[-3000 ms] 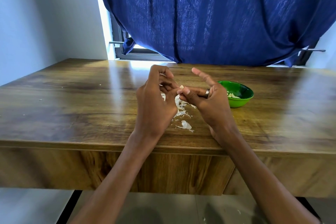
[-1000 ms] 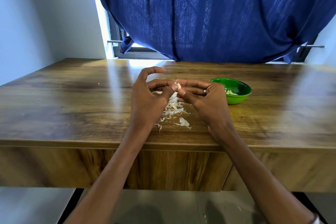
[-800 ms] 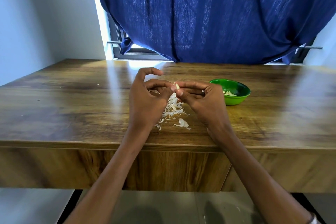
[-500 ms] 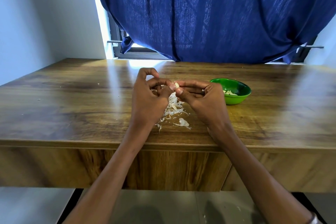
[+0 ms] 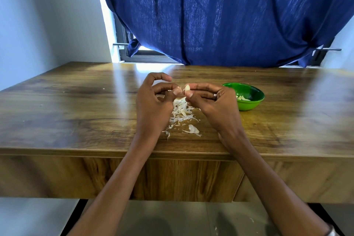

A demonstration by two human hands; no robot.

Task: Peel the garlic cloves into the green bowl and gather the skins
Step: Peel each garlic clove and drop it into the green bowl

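My right hand [image 5: 214,105] pinches a pale garlic clove [image 5: 187,88] between thumb and forefinger, held above the table. My left hand [image 5: 153,101] is just left of it, fingers curled, thumb and finger tip pinching a thin bit of skin [image 5: 179,88] beside the clove. A loose heap of white garlic skins [image 5: 182,113] lies on the wooden table under and between my hands. The green bowl [image 5: 249,99] stands to the right of my right hand and holds a few peeled cloves [image 5: 242,98].
The wooden table [image 5: 76,113] has its front edge close to my forearms. A dark blue curtain [image 5: 220,15] hangs behind the table over a window. Small skin flecks [image 5: 40,105] lie on the left part of the table.
My hands have drawn slightly apart; the clove now shows plainly at my right fingertips, and my left forefinger has lifted.
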